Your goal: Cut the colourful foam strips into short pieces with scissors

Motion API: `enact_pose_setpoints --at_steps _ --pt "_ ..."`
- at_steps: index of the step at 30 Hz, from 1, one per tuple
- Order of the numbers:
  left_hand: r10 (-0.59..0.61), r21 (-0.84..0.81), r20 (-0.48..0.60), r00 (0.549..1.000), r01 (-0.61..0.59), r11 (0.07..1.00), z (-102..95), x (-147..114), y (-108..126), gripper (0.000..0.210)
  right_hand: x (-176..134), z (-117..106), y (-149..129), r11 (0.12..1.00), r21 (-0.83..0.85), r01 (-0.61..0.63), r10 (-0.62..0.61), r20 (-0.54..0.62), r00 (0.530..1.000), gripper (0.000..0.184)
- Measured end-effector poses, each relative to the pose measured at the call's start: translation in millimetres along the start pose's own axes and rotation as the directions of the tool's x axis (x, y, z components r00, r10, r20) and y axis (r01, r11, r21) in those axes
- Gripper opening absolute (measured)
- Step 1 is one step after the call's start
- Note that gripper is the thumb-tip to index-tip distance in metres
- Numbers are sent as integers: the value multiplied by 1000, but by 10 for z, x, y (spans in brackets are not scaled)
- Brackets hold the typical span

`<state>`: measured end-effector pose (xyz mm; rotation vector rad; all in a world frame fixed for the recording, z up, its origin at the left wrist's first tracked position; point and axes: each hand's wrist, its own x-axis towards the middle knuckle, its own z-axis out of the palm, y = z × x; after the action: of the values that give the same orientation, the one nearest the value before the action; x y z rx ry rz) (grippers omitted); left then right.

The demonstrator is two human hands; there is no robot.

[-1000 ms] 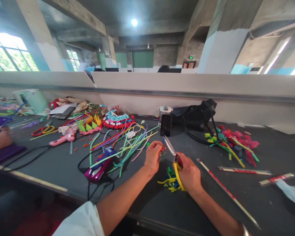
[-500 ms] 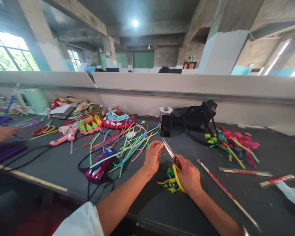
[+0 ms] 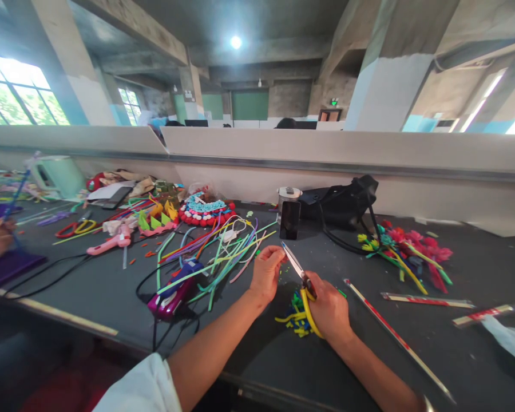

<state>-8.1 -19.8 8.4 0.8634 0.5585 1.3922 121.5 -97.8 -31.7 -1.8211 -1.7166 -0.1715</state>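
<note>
Slantwise, the scissors (image 3: 294, 263) span between the hands (image 3: 266, 274) (image 3: 329, 306).

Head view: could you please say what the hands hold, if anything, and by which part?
The right hand holds scissors by the handle end; whether the left hand, pinching near their tips, holds anything cannot be told.

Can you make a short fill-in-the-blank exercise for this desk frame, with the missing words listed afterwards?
1. The right hand holds a pair of ____, blades pointing toward the left hand.
2. The small cut pieces beside the right hand are green, blue and ____.
3. As the camera sees it, the black bag lies to the ____ of the phone.
4. The pink glue gun lies to the person's ____.

Missing words: scissors; yellow; right; left.
</note>
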Motion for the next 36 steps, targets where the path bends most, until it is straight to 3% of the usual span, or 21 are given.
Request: enact_pose_setpoints --at_steps 7,20,26,32,36 --pt "11 -20 17 1000 -11 1000 -19 0 -28 6 1 -17 -22 997 -79 -12 10 -16 1000 29" --pt "-20 -21 -1 1000 20 1000 0 -9 -15 9 -8 24 0 999 -23 41 -42 -21 999 28" --pt "3 10 -22 1000 -3 1000 -11 7 -30 7 1 -14 -18 1000 0 -19 19 49 999 24" --pt "5 -43 -39 999 -7 999 -13 27 -34 10 13 -22 -8 998 -33 -62 62 0 998 28" --pt "1 12 -58 998 0 1000 -21 30 -34 11 14 -22 -10 998 -45 -41 41 6 999 25"
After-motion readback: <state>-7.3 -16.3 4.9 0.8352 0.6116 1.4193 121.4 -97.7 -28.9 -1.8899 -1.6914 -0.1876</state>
